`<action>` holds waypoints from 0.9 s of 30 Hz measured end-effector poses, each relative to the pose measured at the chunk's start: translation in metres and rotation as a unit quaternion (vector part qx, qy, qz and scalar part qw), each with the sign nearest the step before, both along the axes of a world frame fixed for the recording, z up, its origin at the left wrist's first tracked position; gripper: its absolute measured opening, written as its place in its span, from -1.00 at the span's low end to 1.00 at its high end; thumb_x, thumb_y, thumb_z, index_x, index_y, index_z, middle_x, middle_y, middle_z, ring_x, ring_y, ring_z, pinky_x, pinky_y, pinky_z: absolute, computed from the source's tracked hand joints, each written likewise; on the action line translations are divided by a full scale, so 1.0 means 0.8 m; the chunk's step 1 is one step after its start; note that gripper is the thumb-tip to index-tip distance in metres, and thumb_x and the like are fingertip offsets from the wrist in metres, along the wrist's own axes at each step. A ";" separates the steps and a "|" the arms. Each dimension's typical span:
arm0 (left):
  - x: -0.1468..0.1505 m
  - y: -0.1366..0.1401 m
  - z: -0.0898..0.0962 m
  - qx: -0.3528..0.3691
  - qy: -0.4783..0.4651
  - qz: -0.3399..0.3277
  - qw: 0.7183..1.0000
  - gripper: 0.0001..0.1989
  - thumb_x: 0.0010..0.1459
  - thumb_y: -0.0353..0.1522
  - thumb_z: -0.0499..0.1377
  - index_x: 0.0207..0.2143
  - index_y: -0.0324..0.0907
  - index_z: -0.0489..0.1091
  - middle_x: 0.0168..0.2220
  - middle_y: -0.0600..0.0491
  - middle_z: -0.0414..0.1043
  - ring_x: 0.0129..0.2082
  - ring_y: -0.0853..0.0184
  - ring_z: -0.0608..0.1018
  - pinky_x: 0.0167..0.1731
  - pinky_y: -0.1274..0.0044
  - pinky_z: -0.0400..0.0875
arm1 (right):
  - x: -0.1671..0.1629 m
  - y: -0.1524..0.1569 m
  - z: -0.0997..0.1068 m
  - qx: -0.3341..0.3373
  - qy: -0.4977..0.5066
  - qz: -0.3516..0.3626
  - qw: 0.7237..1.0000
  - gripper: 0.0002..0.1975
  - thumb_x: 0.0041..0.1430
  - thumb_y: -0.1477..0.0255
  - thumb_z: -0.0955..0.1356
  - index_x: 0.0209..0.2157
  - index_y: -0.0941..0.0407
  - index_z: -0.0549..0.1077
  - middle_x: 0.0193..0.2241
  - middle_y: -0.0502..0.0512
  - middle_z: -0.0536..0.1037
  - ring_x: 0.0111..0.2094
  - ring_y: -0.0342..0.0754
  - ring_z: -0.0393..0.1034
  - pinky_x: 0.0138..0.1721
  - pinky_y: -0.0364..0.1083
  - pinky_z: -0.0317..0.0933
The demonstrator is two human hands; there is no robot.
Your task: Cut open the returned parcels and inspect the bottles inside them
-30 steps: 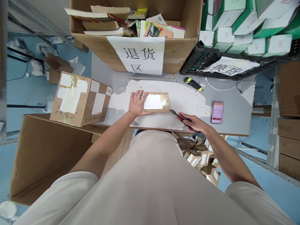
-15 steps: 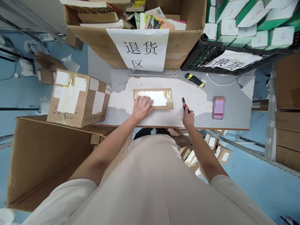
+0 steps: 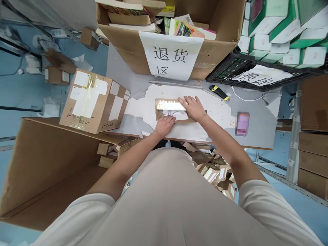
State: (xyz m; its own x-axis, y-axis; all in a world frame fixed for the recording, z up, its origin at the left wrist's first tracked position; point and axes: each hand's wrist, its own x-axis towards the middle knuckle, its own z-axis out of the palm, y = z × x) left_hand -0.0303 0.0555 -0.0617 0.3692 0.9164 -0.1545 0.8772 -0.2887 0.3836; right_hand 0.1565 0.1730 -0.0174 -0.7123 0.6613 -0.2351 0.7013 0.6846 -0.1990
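A small flat cardboard box [image 3: 161, 104] lies on the worktable's white sheet, its taped top parted along the near side. Crumpled whitish material [image 3: 176, 113] shows in the gap. My left hand [image 3: 164, 126] grips the box's near edge, fingers curled over it. At the right end my right hand [image 3: 192, 106] holds the lid part, its fingers over the top and slightly apart. Part of a dark object peeks out beside my right wrist; whether it is the red-and-black utility knife I cannot tell. A black-and-yellow cutter [image 3: 219, 93] rests farther back.
Behind stands a large carton [image 3: 123, 42] of books, beside a black crate [image 3: 230, 68] of green-and-white boxes. A labelled carton [image 3: 104, 102] is at the left, above a big open carton [image 3: 51, 171]. A pink blurred rectangle [image 3: 242, 123] and white cable [image 3: 247, 99] lie right.
My right hand has let go of the red-and-black knife and moved left onto the box. My left hand has shifted to its near edge. The box top has come open. The view has shifted slightly.
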 end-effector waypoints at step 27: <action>-0.123 0.075 0.014 0.032 -0.075 -0.047 0.996 -0.01 -0.10 -0.22 0.36 0.29 -0.38 -0.01 0.29 -0.33 0.08 0.34 0.05 0.09 0.24 0.30 0.16 | 0.016 -0.107 0.033 0.049 -0.048 0.001 0.998 -0.63 0.29 0.58 0.10 -0.01 0.16 0.40 -0.14 0.29 0.47 -0.12 0.10 0.28 -0.03 0.03 0.06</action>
State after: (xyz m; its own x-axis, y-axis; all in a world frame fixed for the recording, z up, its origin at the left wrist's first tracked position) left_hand -0.1288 0.1156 -0.0505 0.4686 0.8827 -0.0339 0.7795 -0.3952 0.4861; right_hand 0.1695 0.0871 0.0092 -0.6914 0.6827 -0.2365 0.7121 0.6993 -0.0632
